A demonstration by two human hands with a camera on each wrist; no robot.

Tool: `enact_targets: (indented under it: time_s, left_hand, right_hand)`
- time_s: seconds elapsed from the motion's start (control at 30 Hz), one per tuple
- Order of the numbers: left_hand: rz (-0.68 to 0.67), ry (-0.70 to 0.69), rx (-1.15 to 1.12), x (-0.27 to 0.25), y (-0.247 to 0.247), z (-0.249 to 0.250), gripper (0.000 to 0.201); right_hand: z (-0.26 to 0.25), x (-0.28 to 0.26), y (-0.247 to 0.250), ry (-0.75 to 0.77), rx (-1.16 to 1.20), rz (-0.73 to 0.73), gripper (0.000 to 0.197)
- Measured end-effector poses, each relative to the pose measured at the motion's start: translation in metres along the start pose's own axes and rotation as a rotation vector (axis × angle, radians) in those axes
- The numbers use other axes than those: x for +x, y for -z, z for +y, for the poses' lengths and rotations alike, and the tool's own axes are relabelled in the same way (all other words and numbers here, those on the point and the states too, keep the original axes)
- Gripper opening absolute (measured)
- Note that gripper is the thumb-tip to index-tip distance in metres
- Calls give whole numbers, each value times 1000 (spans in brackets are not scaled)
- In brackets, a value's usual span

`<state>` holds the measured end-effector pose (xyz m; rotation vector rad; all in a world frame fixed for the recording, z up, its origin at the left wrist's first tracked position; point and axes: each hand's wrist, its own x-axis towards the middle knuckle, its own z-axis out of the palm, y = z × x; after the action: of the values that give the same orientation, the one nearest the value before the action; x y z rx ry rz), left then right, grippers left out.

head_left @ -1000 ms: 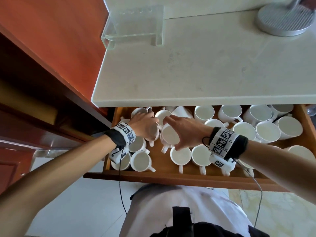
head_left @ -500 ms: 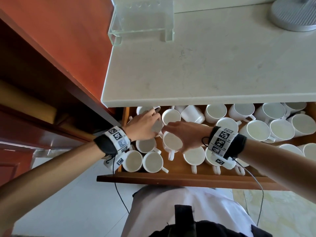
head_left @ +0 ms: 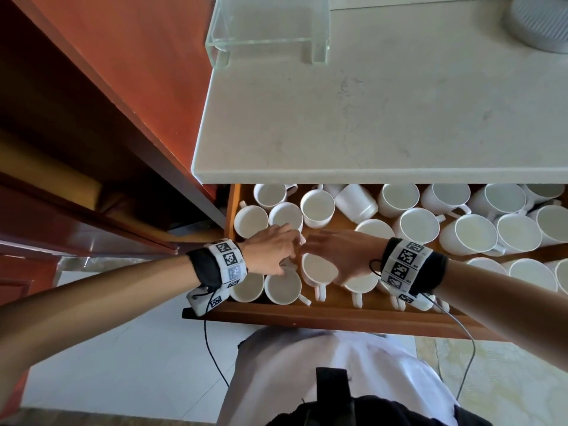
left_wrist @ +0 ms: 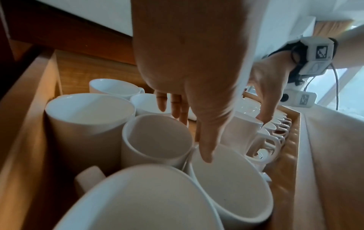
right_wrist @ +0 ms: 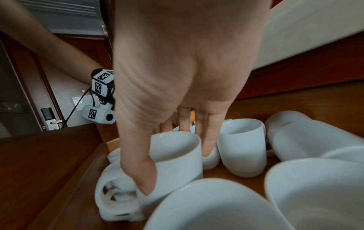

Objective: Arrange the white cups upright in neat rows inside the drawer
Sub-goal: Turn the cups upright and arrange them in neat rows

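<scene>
An open wooden drawer (head_left: 307,315) holds many white cups. Most stand upright; one cup (head_left: 356,204) lies on its side at the back. My left hand (head_left: 270,250) (left_wrist: 194,133) reaches down at the drawer's left end, thumb and fingers on the rim of an upright cup (left_wrist: 157,140), which the hand hides in the head view. My right hand (head_left: 322,256) (right_wrist: 177,171) grips another upright cup (head_left: 316,269) (right_wrist: 183,149), thumb on its near wall and fingers behind it, its handle toward the drawer front. The two hands almost touch.
A pale stone countertop (head_left: 368,118) overhangs the drawer's back rows. On it stand a clear glass stand (head_left: 270,23) and a grey round base (head_left: 541,23). A red-brown cabinet (head_left: 123,87) flanks the left. More cups crowd the drawer's right side (head_left: 476,235).
Both hands have drawn back from the rear-left of the drawer toward its front, each bringing its cup along. The right hand's cup now stands in the row behind the front cups.
</scene>
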<state>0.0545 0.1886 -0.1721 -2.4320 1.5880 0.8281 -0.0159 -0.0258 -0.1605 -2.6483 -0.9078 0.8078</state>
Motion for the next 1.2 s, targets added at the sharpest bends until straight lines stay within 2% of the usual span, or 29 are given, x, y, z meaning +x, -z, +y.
enact_targets:
  time_s: [0.03,0.23,0.43,0.63,0.73,0.8,0.9,1.03,1.2]
  left_hand:
    - [-3,-15,29,2,-1,-1,28]
    - [50,-31,132,7,0,-1,25]
    - [64,-7,111,9,4,2,21]
    - [0,32,71,4,13,-4,47]
    - [-14,62,63,0,18,-2,43]
    - [8,83,47,-4,21,0,22]
    - [84,46,23,-7,5,-3,31]
    - [69,56,21,-10,8,3,7]
    - [63,91,-22,-12,18,10,18]
  right_hand:
    - [-1,1,-1,-1,-10,-4,96]
    - [-3,3,-6,-39,-82,-21,99]
    - [-3,9,-11,-43,-56,-40,100]
    - [-3,15,-15,-54,-41,-74,127]
    - [-2,14,-15,-47,-51,-75,125]
    - [-1,15,-17,-38,-63,-70,126]
    - [-2,18,-20,-19,-84,-66,127]
    - [2,22,-19,-22,-22,-69,120]
    - [3,25,-15,-45,105,-97,102]
